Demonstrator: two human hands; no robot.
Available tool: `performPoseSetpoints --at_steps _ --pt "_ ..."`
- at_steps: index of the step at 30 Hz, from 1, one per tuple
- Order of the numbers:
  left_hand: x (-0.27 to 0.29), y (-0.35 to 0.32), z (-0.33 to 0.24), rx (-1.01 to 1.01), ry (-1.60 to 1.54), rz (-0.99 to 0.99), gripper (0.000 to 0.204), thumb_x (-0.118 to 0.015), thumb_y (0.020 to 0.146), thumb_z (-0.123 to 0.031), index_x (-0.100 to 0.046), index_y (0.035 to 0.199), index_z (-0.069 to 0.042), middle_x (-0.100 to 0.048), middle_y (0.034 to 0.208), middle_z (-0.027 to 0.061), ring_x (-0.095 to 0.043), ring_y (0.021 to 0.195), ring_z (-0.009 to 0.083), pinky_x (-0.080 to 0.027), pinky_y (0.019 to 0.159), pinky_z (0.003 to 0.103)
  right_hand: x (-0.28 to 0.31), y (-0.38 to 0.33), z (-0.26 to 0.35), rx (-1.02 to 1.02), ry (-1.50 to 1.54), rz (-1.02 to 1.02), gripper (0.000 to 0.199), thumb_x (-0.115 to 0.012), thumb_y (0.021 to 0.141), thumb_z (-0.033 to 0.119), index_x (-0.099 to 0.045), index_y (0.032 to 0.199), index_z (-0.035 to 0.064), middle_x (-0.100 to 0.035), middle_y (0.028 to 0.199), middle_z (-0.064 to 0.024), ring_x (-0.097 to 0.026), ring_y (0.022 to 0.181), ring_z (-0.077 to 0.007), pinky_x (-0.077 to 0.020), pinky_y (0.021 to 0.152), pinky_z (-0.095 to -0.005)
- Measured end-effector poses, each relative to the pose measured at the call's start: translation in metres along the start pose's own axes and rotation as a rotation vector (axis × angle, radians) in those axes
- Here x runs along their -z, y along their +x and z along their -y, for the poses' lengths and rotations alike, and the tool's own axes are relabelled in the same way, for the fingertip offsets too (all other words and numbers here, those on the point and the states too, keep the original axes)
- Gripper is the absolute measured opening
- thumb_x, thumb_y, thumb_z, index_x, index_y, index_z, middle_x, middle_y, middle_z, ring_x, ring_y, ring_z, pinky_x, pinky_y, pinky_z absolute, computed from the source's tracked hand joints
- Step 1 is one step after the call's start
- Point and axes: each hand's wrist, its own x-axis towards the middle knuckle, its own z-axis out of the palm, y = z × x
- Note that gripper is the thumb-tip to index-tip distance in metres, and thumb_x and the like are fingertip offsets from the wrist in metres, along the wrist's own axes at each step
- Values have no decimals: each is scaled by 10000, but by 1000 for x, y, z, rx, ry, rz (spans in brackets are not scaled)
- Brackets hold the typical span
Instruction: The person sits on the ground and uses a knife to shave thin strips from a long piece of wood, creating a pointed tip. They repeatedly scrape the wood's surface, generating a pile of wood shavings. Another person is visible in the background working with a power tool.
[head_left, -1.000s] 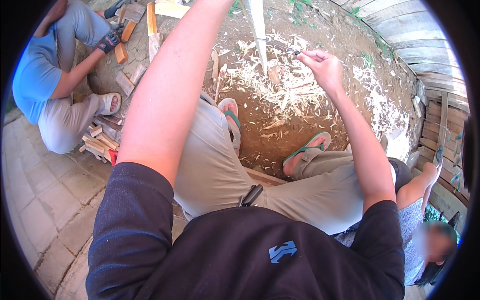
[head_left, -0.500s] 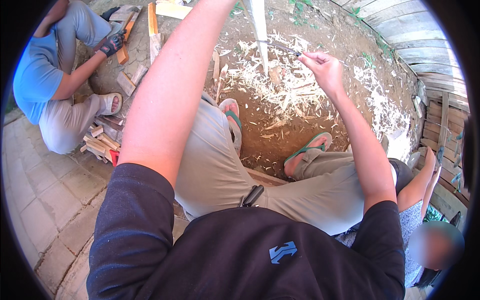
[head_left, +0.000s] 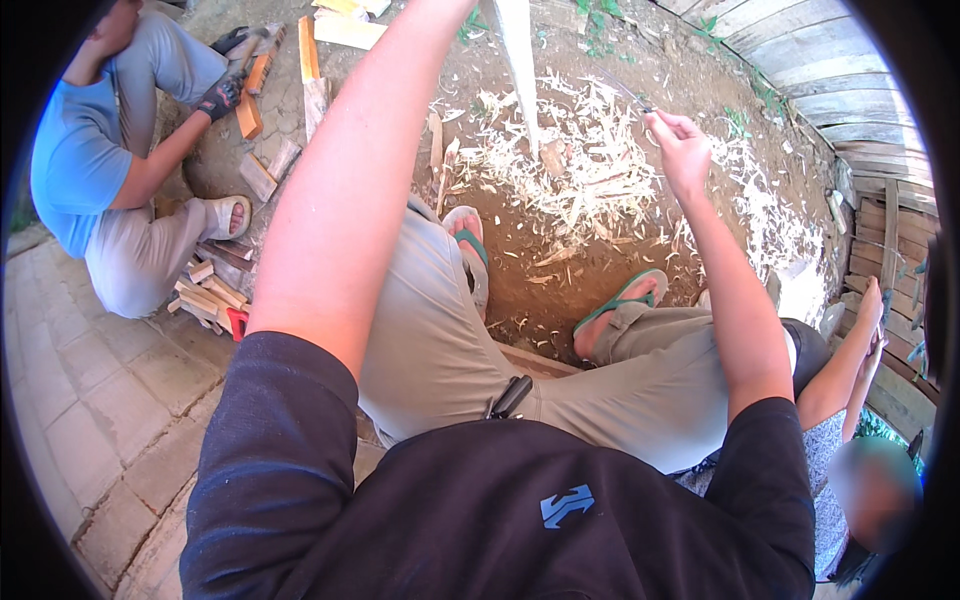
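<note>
Right hand (head_left: pixel 682 150) shifted slightly, gripping knife (head_left: pixel 622 90) | left hand out of frame | pale stick (head_left: pixel 520 60) upright over shavings (head_left: pixel 570 170)

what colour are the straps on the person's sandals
Green, on the sandals, clearest in the head view.

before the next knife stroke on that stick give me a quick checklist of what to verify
1. Right hand gripping the knife: ok.
2. Left hand on the stick: cannot tell, it is out of frame.
3. Stick tip resting in the shavings: ok.
4. Feet in sandals close below the blade: not ok.
5. Person in blue shirt apart from the blade: ok.
6. Blade edge direction: cannot tell.
</note>
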Motion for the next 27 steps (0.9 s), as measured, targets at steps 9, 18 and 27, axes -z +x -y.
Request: performPoseSetpoints --at_steps 9,18,27 --pt "11 6 12 15 27 4 380 -613 1038 -330 -664 1165 25 -633 885 9 -572 799 123 -468 699 317 14 8 61 65 -605 428 338 -775 868 453 -796 1041 163 -790 977 -115 -750 882 -223 -554 854 -360" --pt "-3 -5 2 -93 -1 84 392 -603 1035 -294 -654 1215 49 -678 1066 82 -598 958 172 -480 854 329 11 7 111 27 -649 682 393 -768 885 472 -768 1073 127 -774 1000 -140 -734 983 -286 -548 888 -407" --pt "-10 -3 12 -96 -134 396 370 -590 1031 -283 -645 1211 35 -687 1060 92 -615 960 162 -492 870 341 14 5 100 256 -704 742 384 -778 905 411 -767 1034 49 -763 892 -119 -715 803 -241 -541 778 -379"
